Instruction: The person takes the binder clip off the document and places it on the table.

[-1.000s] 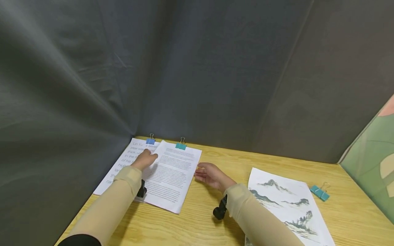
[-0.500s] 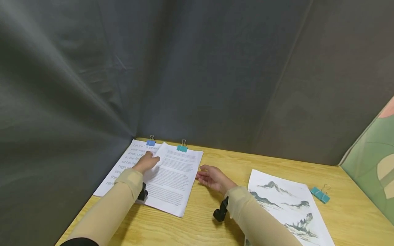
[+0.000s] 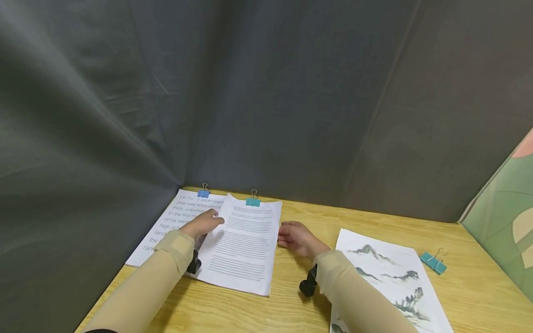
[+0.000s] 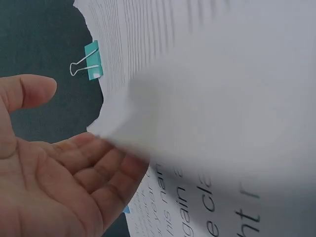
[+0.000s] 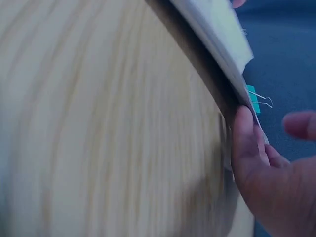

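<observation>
A sheaf of printed paper [image 3: 245, 249] with a teal binder clip [image 3: 253, 202] at its top edge lies between my hands. It partly overlaps a stack of large-print sheets [image 3: 166, 222] that has a blue binder clip [image 3: 203, 192]. At the sheaf's left edge is my left hand [image 3: 204, 223]; in the left wrist view its fingers [image 4: 106, 165] touch the edge from below, the thumb apart from the paper. My right hand [image 3: 300, 238] touches the opposite edge, and in the right wrist view its fingers [image 5: 245, 136] lie along the sheaf's side with the thumb away.
A stack with an ink landscape picture [image 3: 387, 266] lies on the wooden table [image 3: 233, 314] at the right, partly behind my right forearm. Beside it is another teal binder clip [image 3: 434, 262]. A dark curtain [image 3: 291, 101] borders the table's back and left.
The teal-clipped sheaf has shifted to the right, with both hands moving along at its edges. More of the large-print text shows on its left. The landscape stack stays where it was.
</observation>
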### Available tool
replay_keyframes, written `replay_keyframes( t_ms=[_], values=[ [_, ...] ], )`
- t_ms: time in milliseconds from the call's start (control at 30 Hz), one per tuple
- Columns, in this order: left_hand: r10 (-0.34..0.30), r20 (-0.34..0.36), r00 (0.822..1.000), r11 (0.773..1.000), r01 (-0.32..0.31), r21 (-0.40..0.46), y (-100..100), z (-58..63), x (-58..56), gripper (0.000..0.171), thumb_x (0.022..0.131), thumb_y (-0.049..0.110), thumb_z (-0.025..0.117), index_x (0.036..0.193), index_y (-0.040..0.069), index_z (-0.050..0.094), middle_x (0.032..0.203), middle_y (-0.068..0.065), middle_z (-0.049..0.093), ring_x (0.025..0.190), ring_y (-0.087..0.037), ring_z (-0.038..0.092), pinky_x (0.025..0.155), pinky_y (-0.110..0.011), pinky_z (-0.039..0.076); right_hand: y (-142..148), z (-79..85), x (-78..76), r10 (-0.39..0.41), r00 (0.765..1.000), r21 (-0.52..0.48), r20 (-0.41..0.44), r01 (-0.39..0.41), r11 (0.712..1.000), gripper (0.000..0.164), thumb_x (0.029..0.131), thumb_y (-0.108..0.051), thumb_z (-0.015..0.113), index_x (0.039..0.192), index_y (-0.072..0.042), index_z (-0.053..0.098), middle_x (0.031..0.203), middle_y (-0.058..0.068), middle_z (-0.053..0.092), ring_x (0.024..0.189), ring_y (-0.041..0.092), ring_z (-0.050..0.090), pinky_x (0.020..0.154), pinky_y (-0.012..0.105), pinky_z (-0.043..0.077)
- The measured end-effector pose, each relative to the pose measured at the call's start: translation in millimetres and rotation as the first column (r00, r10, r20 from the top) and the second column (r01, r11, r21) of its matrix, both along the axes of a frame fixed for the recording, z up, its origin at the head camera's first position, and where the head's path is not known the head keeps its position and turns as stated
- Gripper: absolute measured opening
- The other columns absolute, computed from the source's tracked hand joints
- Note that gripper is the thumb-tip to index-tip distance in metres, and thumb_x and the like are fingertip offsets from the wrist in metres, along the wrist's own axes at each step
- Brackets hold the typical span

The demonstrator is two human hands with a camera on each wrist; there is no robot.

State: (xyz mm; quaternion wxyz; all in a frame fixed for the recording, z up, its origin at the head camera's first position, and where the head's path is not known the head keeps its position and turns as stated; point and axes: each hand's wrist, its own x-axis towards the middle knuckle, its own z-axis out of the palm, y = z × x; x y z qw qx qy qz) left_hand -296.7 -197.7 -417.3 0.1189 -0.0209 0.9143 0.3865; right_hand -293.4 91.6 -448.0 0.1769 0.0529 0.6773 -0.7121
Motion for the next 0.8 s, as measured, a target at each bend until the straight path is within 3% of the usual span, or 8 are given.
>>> replay_keyframes(
  t_ms=[100, 167, 300, 367, 533, 800],
  values=[
    [-0.002, 0.012, 1.0, 1.0, 0.002, -0.013, 2, 0.4, -1.3, 0.059, 0.093, 0.026, 0.049, 0.138, -0.011, 0.039, 0.132, -0.028, 0.048, 0.097, -0.032, 0.059, 0.084, -0.042, 0.049, 3, -0.4, -0.1, -0.028, 0.997, 0.115, -0.067, 0.035, 0.993, 0.042, 0.098, -0.003, 0.047, 0.137, 0.008, 0.037, 0.104, 0.02, 0.06, 0.079, 0.02, 0.061, 0.069, 0.031, 0.053],
    [-0.01, 0.016, 1.0, 1.0, 0.01, 0.0, 3, -0.3, -1.1, 0.054, 0.093, 0.024, 0.05, 0.133, -0.012, 0.045, 0.117, -0.026, 0.055, 0.083, -0.027, 0.058, 0.073, -0.036, 0.05, 6, -0.7, 0.2, -0.038, 0.994, 0.188, -0.102, 0.056, 0.981, 0.038, 0.097, -0.001, 0.048, 0.133, 0.008, 0.041, 0.102, 0.02, 0.06, 0.077, 0.02, 0.061, 0.067, 0.031, 0.053],
    [-0.014, 0.022, 1.0, 0.998, 0.013, 0.066, 8, -2.8, 1.1, 0.041, 0.093, 0.019, 0.051, 0.117, -0.013, 0.055, 0.088, -0.015, 0.055, 0.073, -0.021, 0.054, 0.062, -0.03, 0.05, 10, -1.0, -0.6, -0.034, 0.991, 0.272, -0.131, 0.069, 0.96, 0.034, 0.095, 0.0, 0.052, 0.128, 0.007, 0.047, 0.097, 0.018, 0.06, 0.076, 0.02, 0.061, 0.066, 0.031, 0.052],
    [-0.022, 0.014, 1.0, 0.996, 0.021, 0.085, 12, -3.2, 1.6, 0.034, 0.093, 0.018, 0.05, 0.108, -0.011, 0.058, 0.082, -0.012, 0.052, 0.069, -0.02, 0.052, 0.059, -0.03, 0.05, 12, -0.7, -1.8, -0.022, 0.99, 0.291, -0.14, 0.063, 0.955, 0.034, 0.093, 0.0, 0.053, 0.126, 0.007, 0.047, 0.095, 0.018, 0.059, 0.075, 0.02, 0.06, 0.065, 0.031, 0.052],
    [-0.053, -0.005, 0.999, 0.994, 0.054, 0.093, 21, -4.0, 0.7, 0.024, 0.093, 0.018, 0.05, 0.095, -0.004, 0.057, 0.082, -0.011, 0.05, 0.069, -0.02, 0.052, 0.058, -0.03, 0.048, 19, -0.5, -4.3, -0.012, 0.989, 0.323, -0.149, 0.06, 0.944, 0.036, 0.09, 0.002, 0.053, 0.125, 0.006, 0.047, 0.092, 0.017, 0.057, 0.071, 0.019, 0.057, 0.06, 0.029, 0.05],
    [-0.051, 0.081, 0.995, 0.978, 0.033, 0.206, 28, -2.6, 0.7, 0.034, 0.095, 0.018, 0.05, 0.115, -0.009, 0.055, 0.101, -0.017, 0.055, 0.088, -0.027, 0.056, 0.069, -0.035, 0.053, 35, 6.2, -2.3, 0.034, 0.991, 0.397, -0.128, 0.02, 0.917, 0.037, 0.082, 0.006, 0.055, 0.119, 0.006, 0.048, 0.086, 0.014, 0.057, 0.065, 0.018, 0.053, 0.056, 0.027, 0.047]
  ],
)
